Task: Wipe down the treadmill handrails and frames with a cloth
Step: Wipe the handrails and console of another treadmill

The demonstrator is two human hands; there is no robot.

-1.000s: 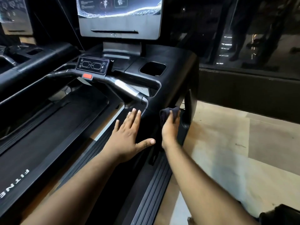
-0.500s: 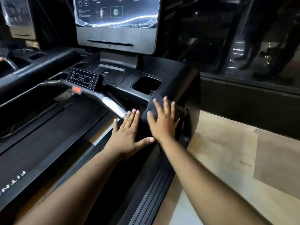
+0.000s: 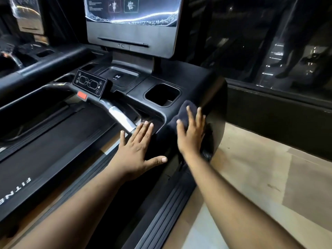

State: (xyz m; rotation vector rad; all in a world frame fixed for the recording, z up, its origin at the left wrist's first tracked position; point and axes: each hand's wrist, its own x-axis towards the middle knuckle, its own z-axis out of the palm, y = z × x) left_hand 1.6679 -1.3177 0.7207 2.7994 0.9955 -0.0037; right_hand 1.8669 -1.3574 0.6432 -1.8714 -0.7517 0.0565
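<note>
Cloth (image 3: 181, 114), dark and bunched, lies just right of the frame's centre on the rounded right end of the black treadmill console (image 3: 195, 83), below and to the right of the square cup recess (image 3: 162, 94). The right hand (image 3: 191, 131) is laid flat over it, palm down, fingers (image 3: 189, 114) extended and slightly fanned toward the upper right; it presses the cloth against the console rather than pinching it, and the cloth's folds show above and to the left of the fingertips. The right forearm runs in from the lower right corner, nearly straight, with the wrist beside the glossy side panel (image 3: 218, 112) of the console.

The left hand (image 3: 138, 150) sits at centre frame, also flat and open, palm against the dark frame just below the console's lower edge. Its four fingers point up toward the silver grip (image 3: 122, 117) of the handrail, their tips near its lower end, while the thumb sticks out sideways to the right. It holds nothing. The left forearm enters from the lower left.

The two hands are near each other but apart. A small control pad (image 3: 89, 84) with a red tab (image 3: 82, 95) below it sits on the handrail in the upper left, and the lit screen (image 3: 133, 13) stands at top centre. The treadmill belt (image 3: 45, 146) fills the left, pale floor (image 3: 260, 168) the right.
</note>
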